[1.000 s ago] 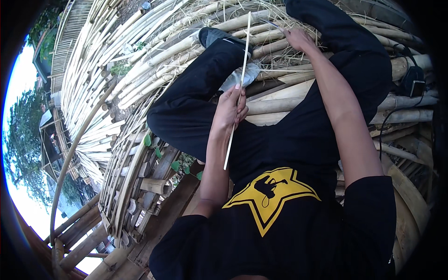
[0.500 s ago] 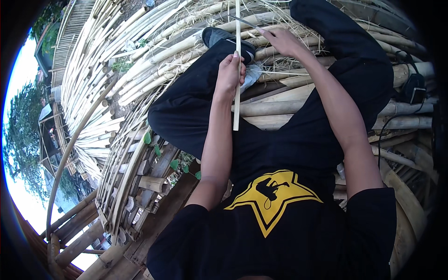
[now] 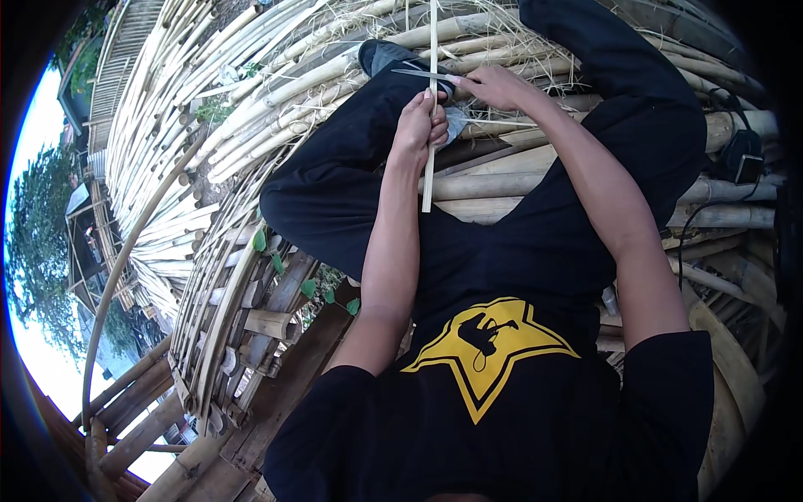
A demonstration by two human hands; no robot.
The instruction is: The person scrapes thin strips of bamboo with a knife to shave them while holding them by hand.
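My left hand [image 3: 421,124] is closed around a thin, pale bamboo strip [image 3: 429,180], which runs from near my lap up past the top edge of the picture. My right hand [image 3: 493,86] grips a knife [image 3: 418,74], its handle hidden in the fingers. The narrow grey blade points left and lies across the strip, just above my left fist. Whether the edge bites into the strip, I cannot tell. Below the blade, my left leg [image 3: 330,159] is folded, and a dark shoe [image 3: 381,57] shows beyond my hand.
Bamboo poles [image 3: 493,186] lie under and around me, with pale shavings [image 3: 535,63] scattered over those ahead. Stacked bamboo pieces [image 3: 222,326] stand at the left, beside a curved pole [image 3: 125,259]. A small black device [image 3: 747,167] with a cord lies at the right.
My right hand has drawn the knife down and toward me, close to my left fist. The strip has shifted slightly upward, its lower end now farther from my body.
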